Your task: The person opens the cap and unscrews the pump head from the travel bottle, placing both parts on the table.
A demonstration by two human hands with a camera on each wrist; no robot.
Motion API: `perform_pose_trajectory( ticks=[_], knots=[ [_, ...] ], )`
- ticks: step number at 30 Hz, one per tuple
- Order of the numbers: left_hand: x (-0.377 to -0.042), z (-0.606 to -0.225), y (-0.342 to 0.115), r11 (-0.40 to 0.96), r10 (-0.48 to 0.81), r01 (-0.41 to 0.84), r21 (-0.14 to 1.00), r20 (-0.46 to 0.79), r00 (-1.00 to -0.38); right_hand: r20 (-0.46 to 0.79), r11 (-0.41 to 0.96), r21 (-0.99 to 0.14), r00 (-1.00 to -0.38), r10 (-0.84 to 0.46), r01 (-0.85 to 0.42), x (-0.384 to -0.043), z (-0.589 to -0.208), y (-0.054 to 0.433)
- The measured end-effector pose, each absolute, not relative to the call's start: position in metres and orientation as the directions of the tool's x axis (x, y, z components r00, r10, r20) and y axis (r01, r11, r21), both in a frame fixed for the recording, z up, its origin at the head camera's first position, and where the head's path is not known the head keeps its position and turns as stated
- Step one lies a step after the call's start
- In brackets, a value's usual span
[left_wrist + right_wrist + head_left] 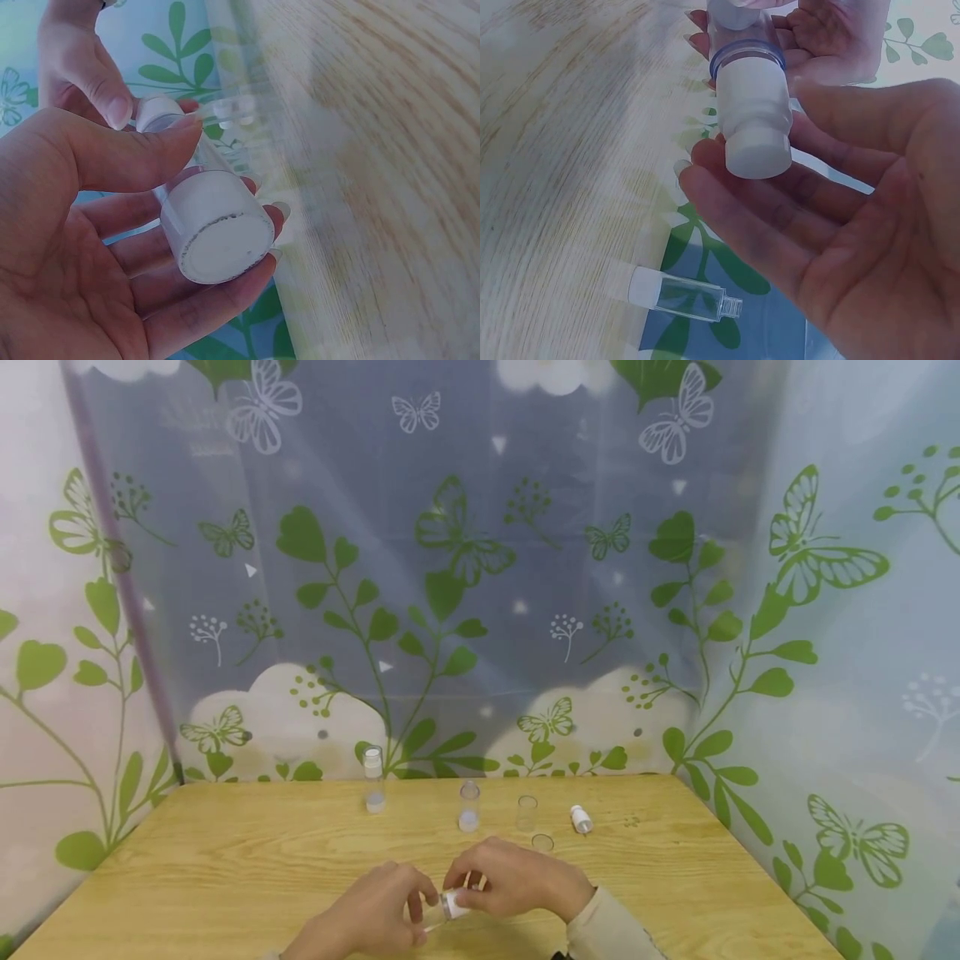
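Note:
My left hand [386, 906] grips a small clear bottle [214, 225] by its lower part, thumb on one side and fingers beneath, its white base facing the left wrist camera. At the bottle's other end sits a white pump top [756, 112]. My right hand [513, 877] pinches this top between thumb and fingers. The bottle is held tilted, nearly on its side, low over the near part of the table. In the right wrist view, a clear collar edge shows where pump top and bottle meet.
On the wooden table [247, 860], a bottle with a white pump [373, 781] stands back left. An open-necked clear bottle [468, 808] stands near the middle. Clear caps [527, 814] and a loose white pump [581, 820] are to its right. Patterned curtains [480, 610] enclose the table.

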State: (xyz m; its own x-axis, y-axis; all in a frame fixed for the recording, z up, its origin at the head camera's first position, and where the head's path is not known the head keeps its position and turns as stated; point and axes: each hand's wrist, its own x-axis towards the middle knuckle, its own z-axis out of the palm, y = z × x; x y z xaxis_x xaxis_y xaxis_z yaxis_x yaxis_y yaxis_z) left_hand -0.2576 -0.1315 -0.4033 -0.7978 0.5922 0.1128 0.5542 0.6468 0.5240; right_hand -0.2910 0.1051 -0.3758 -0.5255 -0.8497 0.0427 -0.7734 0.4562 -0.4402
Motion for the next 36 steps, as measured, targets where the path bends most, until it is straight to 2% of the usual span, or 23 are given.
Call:
perform_pose_trajectory(
  ticks=[16, 25, 36],
  knots=[
    [-0.2588, -0.4039, -0.1304, 0.631, 0.599, 0.563, 0.534, 0.126, -0.79, 0.05, 0.441, -0.433, -0.51, -0.859, -0.786, -0.2905, -0.3759, 0.1044],
    [-0.2587, -0.4035, -0.1298, 0.621, 0.607, 0.565, 0.543, 0.123, -0.785, 0.017, 0.503, -0.458, -0.574, -0.819, -0.732, -0.2896, -0.373, 0.1021],
    [-0.2574, -0.403, -0.1308, 0.639, 0.594, 0.555, 0.532, 0.117, -0.796, 0.029, 0.502, -0.453, -0.575, -0.817, -0.737, -0.2888, -0.3731, 0.1017]
  ],
)
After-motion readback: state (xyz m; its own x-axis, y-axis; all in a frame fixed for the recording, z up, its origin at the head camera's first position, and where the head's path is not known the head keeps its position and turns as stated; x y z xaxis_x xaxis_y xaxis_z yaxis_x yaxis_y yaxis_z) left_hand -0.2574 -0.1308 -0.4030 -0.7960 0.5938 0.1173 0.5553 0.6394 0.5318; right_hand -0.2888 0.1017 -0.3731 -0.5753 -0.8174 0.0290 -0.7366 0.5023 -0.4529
